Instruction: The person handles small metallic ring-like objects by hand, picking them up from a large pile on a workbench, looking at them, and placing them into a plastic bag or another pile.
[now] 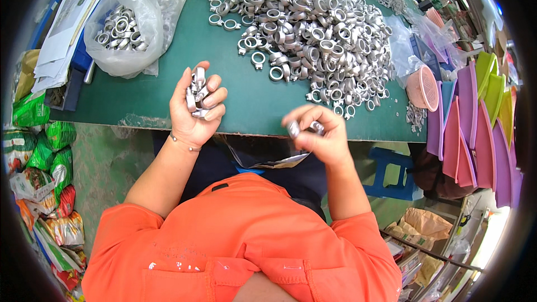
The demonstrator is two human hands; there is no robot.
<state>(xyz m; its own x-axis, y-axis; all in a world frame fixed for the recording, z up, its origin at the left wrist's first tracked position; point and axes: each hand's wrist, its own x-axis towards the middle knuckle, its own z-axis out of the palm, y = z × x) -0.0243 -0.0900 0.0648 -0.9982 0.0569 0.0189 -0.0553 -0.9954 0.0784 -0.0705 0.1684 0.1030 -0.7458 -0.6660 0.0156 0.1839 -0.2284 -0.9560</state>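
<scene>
My left hand (197,94), palm up above the table's near edge, is curled around several silvery metal rings (196,90). My right hand (318,130) is closed on one or two more metal rings (293,129); it is partly blurred, so their exact number is hard to tell. Beyond both hands a large heap of metal rings (313,33), each with a small lug, covers the middle and right of the green table (168,100). A clear plastic bag (124,61) at the far left holds more rings of this sort.
Papers (72,22) lie over blue bins at the left. A pink basket (423,89) stands at the right, near stacked purple and pink plastic bins (467,128). Below the table is a blue stool (391,173). Green packages (56,151) are piled at the left.
</scene>
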